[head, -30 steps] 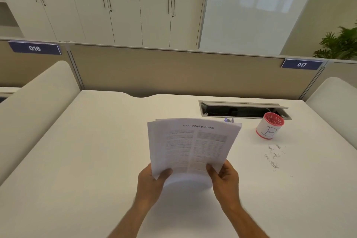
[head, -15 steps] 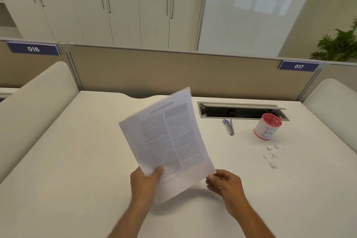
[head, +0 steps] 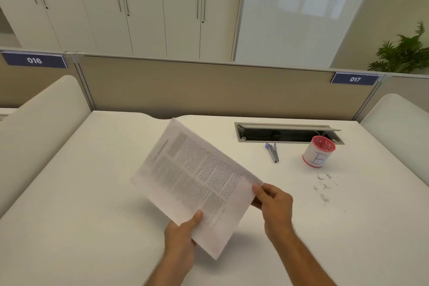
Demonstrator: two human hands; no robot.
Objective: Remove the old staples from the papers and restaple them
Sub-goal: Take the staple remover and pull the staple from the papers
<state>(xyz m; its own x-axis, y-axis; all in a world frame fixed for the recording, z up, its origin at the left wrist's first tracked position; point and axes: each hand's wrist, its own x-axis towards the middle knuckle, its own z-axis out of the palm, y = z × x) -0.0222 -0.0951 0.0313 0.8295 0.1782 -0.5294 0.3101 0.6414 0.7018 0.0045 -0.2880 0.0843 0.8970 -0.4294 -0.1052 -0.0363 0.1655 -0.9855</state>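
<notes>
The white worktop (head: 92,193) fills the lower frame, backed by a tan partition (head: 197,86). Above its centre, a sheaf of printed papers (head: 197,181) is held tilted, one corner pointing to the upper middle. The left hand (head: 181,237) pinches the lower edge, thumb on the printed face. The right hand (head: 274,204) pinches the right corner between thumb and fingers. At the right sits a red-rimmed cup (head: 319,154) marked B, with a stapler (head: 272,153) to its left. Loose old staples (head: 323,189) lie scattered below the cup.
</notes>
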